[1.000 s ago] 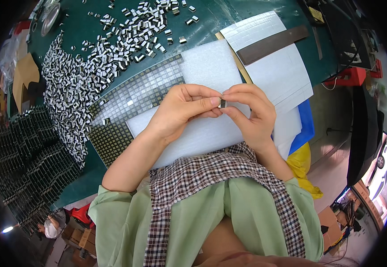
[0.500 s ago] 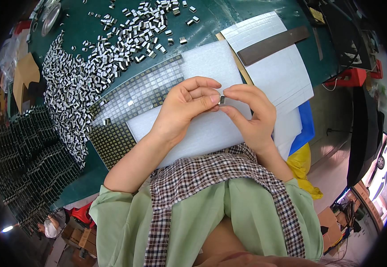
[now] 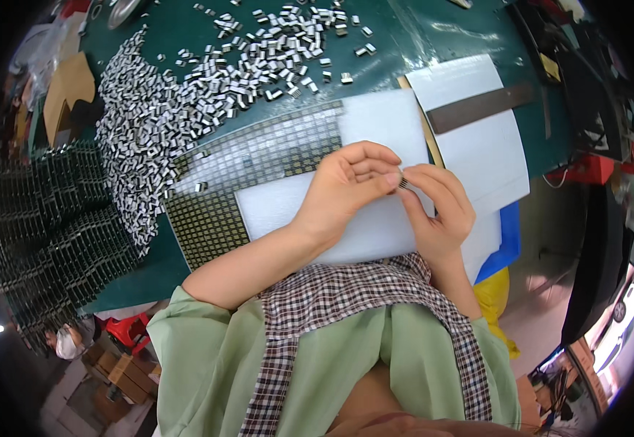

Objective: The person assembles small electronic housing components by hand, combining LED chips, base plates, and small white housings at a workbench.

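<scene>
Between the fingertips of both hands is a small pin connector [image 3: 403, 183] with a dark row of pins; fingers partly hide it. My left hand [image 3: 350, 188] pinches it between thumb and forefinger, the other fingers curled. My right hand [image 3: 442, 207] meets it from the right with thumb and fingertips. Both hands are over a white foam sheet [image 3: 273, 211]. To the left, a grid of small square parts [image 3: 259, 149] stands in tight rows on the sheet, silvery toward the far side and dark with gold marks nearer me. A loose connector [image 3: 200, 187] lies on the grid.
A large heap of loose connectors [image 3: 138, 131] spreads over the green table [image 3: 390, 62] at the left and back. Stacked dark circuit strips [image 3: 62, 218] are at far left. A dark flat bar [image 3: 477, 109] rests on a white board [image 3: 506, 160] at right.
The whole view has shifted, so the table and hands appear further right and lower. The connector looks tilted differently between the fingertips. Both hands still pinch it.
</scene>
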Available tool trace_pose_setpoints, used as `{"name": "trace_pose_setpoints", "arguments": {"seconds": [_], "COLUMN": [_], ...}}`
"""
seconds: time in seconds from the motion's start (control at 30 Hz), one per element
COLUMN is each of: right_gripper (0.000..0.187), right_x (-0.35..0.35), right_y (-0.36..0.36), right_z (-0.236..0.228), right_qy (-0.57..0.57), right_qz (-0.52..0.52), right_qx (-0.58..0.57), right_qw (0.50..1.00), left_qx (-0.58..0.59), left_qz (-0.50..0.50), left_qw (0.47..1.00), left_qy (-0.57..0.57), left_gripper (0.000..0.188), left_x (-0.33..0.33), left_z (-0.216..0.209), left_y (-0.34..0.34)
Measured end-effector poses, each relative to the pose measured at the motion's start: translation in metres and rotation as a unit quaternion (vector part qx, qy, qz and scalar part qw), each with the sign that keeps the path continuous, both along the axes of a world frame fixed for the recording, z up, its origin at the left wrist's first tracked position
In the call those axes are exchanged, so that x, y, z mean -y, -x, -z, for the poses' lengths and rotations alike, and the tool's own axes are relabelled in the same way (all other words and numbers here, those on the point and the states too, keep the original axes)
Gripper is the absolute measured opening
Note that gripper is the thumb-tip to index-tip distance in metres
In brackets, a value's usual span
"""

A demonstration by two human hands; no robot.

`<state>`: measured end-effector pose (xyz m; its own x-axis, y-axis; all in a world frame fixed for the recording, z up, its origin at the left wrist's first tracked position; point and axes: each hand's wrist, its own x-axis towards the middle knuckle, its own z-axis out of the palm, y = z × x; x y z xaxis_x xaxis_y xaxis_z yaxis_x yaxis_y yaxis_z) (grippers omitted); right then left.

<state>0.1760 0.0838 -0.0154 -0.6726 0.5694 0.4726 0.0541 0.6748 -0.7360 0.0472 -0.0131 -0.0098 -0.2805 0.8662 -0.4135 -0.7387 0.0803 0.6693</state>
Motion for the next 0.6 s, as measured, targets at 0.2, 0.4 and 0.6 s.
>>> {"name": "trace_pose_setpoints", "arguments": {"seconds": [0.2,0.4,0.6], "right_gripper": [0.039,0.026,0.020], "right_x": [0.008,0.002,0.003], "right_y": [0.005,0.001,0.004], "right_z": [0.000,0.005,0.003], "right_qy": [0.218,0.192,0.187], "right_qz": [0.015,-0.007,-0.009], "right_qx": [0.051,0.070,0.068], "right_qw": [0.975,0.979,0.980], "left_qx": [-0.320,-0.674,-0.755], "left_qz": [0.019,-0.104,-0.061], "left_qw": [0.946,0.722,0.623], "left_qy": [0.045,0.119,0.195], "left_gripper": [0.013,0.015,0.023], "left_x": [0.001,-0.015,-0.033], "left_z": [-0.006,-0.004,0.017], "left_y": [0.027,0.114,0.158]}}
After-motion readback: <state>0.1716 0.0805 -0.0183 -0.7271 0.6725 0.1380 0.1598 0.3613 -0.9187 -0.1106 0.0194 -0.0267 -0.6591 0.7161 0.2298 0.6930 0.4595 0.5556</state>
